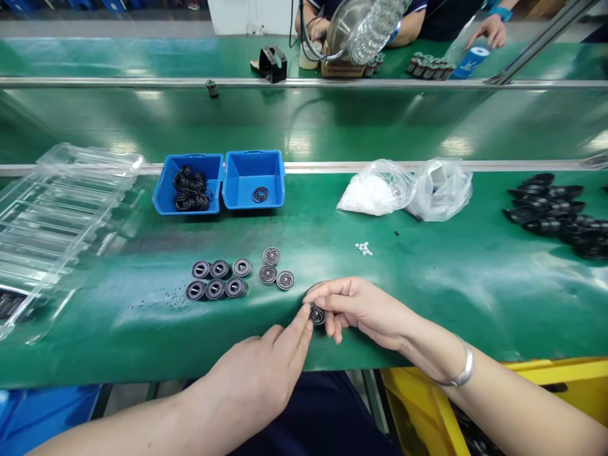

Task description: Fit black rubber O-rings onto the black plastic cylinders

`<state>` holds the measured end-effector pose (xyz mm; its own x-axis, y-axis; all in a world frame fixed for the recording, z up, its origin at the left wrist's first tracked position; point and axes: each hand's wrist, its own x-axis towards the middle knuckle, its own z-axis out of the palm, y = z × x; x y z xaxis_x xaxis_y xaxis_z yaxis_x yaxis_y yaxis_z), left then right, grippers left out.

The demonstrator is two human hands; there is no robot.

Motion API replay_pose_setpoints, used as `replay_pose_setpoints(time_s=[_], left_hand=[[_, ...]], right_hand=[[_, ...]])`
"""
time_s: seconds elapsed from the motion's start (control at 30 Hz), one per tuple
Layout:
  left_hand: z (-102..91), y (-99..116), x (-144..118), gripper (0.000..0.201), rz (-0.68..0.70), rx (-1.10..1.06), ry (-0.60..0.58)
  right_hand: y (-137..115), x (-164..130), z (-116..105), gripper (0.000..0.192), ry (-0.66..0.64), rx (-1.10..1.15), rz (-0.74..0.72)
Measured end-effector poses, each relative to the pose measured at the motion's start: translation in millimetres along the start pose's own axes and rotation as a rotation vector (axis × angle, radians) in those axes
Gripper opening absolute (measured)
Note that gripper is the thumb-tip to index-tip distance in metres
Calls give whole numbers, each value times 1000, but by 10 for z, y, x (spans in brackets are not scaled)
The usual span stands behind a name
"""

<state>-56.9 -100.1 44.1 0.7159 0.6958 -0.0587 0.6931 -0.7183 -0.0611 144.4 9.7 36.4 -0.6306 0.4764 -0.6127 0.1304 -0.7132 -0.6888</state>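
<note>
Near the front edge of the green desk [427, 285], a small dark round disc [316, 313] with a spiral face, pinched between both hands. Right hand [365, 310] curled over it from the right, fingers [327, 297] bent close together and closed on the disc's upper and right side. Left hand [259, 373] below and to the left, forefinger stretched out and touching the disc's left rim, other fingers loosely folded. Silver bangle [463, 370] on the right wrist. Desk edge just under the hands; yellow bin [427, 405] below it on the right.

Just beyond and left, three more spiral-faced discs [275, 271] lying flat, then six dark slotted caps [218, 278] in two rows, touching one another. Bare green surface to the right of the hands, with a few tiny white bits [363, 248] farther out.

Farther back, two blue bins [221, 182] side by side holding black rings; clear plastic trays [57, 215] at far left; two clear bags [408, 189], one with white parts; a heap of black cups [555, 212] at far right. Beyond the metal rail [142, 82], another person's hand [489, 30] at a second green surface.
</note>
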Motion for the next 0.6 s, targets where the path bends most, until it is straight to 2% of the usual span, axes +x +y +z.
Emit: replay_pose_setpoints(time_s=[0.2,0.37,0.5,0.6], left_hand=[[47,6,-6,69,18,25,0],[62,22,-8,70,26,24,2],[52,44,-12,70,21,38,-33],[47,79,-15,69,27,46,-43]], right_hand=[[174,-84,22,32,40,110,-88],[319,-186,146,31,152,182,-188],[391,-251,217,32,220,229,-210],[423,-286,233,34,210,244,-190]])
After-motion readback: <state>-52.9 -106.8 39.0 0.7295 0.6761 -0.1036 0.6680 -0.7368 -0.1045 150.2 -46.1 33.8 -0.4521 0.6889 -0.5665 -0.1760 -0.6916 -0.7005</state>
